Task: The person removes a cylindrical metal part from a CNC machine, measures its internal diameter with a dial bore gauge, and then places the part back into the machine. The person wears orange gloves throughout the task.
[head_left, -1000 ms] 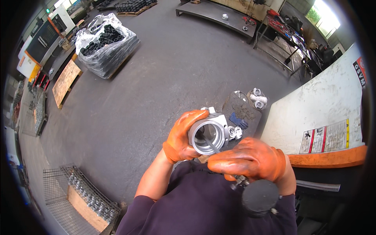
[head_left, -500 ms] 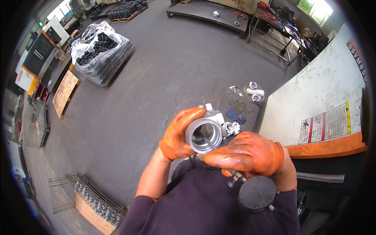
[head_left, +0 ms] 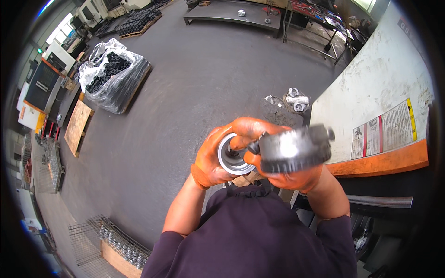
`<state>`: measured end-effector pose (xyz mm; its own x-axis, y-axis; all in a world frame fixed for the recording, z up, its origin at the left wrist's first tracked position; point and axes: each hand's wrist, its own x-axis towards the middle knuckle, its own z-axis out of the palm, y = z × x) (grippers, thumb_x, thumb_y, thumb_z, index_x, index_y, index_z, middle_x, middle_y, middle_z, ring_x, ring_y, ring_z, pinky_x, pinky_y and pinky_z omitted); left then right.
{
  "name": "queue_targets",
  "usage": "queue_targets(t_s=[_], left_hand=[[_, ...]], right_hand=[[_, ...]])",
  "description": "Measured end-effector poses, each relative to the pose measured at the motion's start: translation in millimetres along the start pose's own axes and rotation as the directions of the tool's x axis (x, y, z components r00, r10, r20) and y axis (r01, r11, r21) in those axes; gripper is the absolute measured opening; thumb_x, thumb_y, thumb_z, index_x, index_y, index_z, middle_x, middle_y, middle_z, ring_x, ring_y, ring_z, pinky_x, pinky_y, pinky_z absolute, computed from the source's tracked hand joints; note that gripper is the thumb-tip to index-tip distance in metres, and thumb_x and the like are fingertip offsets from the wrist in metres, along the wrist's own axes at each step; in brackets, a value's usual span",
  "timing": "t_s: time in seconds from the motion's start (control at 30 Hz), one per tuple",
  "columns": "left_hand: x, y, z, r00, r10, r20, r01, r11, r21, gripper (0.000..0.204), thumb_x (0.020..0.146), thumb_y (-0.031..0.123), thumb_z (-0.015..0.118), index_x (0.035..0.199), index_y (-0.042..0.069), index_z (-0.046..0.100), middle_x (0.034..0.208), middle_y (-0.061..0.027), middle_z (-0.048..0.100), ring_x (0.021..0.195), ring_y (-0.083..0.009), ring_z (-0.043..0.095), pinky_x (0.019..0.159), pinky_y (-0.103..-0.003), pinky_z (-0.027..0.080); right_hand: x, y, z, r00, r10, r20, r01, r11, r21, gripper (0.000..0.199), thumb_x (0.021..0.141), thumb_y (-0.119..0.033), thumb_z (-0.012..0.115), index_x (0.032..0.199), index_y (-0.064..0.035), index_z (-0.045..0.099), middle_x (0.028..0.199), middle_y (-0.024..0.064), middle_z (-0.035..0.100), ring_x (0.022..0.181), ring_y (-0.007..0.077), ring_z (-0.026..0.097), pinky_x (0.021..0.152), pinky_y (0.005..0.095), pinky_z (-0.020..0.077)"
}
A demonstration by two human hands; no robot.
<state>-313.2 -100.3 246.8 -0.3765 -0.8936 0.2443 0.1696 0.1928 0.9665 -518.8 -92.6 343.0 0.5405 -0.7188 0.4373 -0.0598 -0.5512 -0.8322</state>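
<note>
In front of my chest, my left hand [head_left: 207, 160], in an orange rubber glove, grips a silver metal casting [head_left: 223, 157] with its round machined bore facing up. My right hand [head_left: 293, 180], gloved the same way, closes round a dial bore gauge [head_left: 296, 150]. The gauge's black round dial housing is tilted up, smeared by motion, and covers part of that hand. Right-hand fingertips reach over the mouth of the bore, where the gauge's lower end seems to go in. Fingers and dial hide most of the stem and the casting's far side.
Close on the right stands a white machine panel [head_left: 371, 102] with an orange lower edge. Several silver castings [head_left: 296, 99] lie in a basket beyond my hands. Farther off are a wrapped pallet load [head_left: 113, 78], a wooden pallet [head_left: 78, 127], a wire cage [head_left: 88, 245] and a low steel table [head_left: 227, 14].
My right hand has moved up and inward to the casting. The gauge's dial has swung from hanging near my chest to tilting up beside the bore. The left hand keeps its hold.
</note>
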Motion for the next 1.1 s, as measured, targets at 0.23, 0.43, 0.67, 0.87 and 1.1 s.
queue_targets(t_s=[0.23,0.43,0.67,0.87,1.1], left_hand=[[-0.1,6.9,21.3,0.977,-0.188,0.1,0.212,0.9,-0.38,0.075,0.071,-0.003,0.079,0.14,-0.002,0.05,0.12,-0.0035,0.064,0.108,-0.0148,0.061,0.092,-0.033,0.051],[9.0,30.8,39.7,0.947,-0.312,0.073,0.319,0.898,-0.303,0.076,0.074,0.001,0.078,0.144,-0.001,0.048,0.131,-0.0061,0.061,0.119,-0.0155,0.057,0.102,-0.033,0.047],[8.7,49.4,46.6,0.937,-0.345,0.047,0.348,0.928,-0.136,0.06,0.075,0.009,0.075,0.131,0.0,0.055,0.114,-0.0021,0.064,0.103,-0.0128,0.059,0.09,-0.031,0.049],[6.0,55.6,50.5,0.955,-0.294,0.024,0.295,0.953,-0.071,0.06,0.075,0.008,0.075,0.131,-0.001,0.055,0.113,-0.0024,0.065,0.1,-0.0122,0.06,0.088,-0.03,0.05],[4.0,50.7,51.7,0.947,-0.32,0.017,0.318,0.93,-0.183,0.057,0.076,0.009,0.075,0.13,0.0,0.056,0.109,-0.0012,0.065,0.097,-0.0107,0.06,0.085,-0.028,0.05]], right_hand=[[-0.2,7.7,-15.4,0.975,-0.213,-0.056,0.201,0.964,-0.174,0.025,0.084,-0.001,0.066,0.109,-0.0047,0.067,0.098,0.0136,0.067,0.081,0.0337,0.066,0.071,0.0411,0.0524],[15.7,-3.0,-39.2,0.999,0.019,-0.046,-0.026,0.986,-0.162,0.02,0.097,-0.013,0.059,0.11,0.0,0.066,0.113,0.0164,0.067,0.094,0.0293,0.067,0.083,0.0378,0.0533],[16.1,-11.7,-42.9,0.989,0.149,-0.014,-0.15,0.987,-0.059,0.021,0.1,-0.014,0.056,0.107,0.0017,0.067,0.118,0.0156,0.066,0.098,0.024,0.067,0.086,0.035,0.0533],[19.1,-16.8,-42.4,0.975,0.217,-0.043,-0.217,0.976,0.016,0.017,0.098,-0.01,0.058,0.105,0.0012,0.068,0.117,0.0168,0.067,0.093,0.0239,0.068,0.083,0.0342,0.0544],[17.3,-16.9,-43.2,0.986,0.16,-0.049,-0.163,0.984,-0.071,0.014,0.094,-0.009,0.062,0.104,-0.0006,0.069,0.119,0.019,0.067,0.094,0.0281,0.069,0.083,0.0355,0.0557]])
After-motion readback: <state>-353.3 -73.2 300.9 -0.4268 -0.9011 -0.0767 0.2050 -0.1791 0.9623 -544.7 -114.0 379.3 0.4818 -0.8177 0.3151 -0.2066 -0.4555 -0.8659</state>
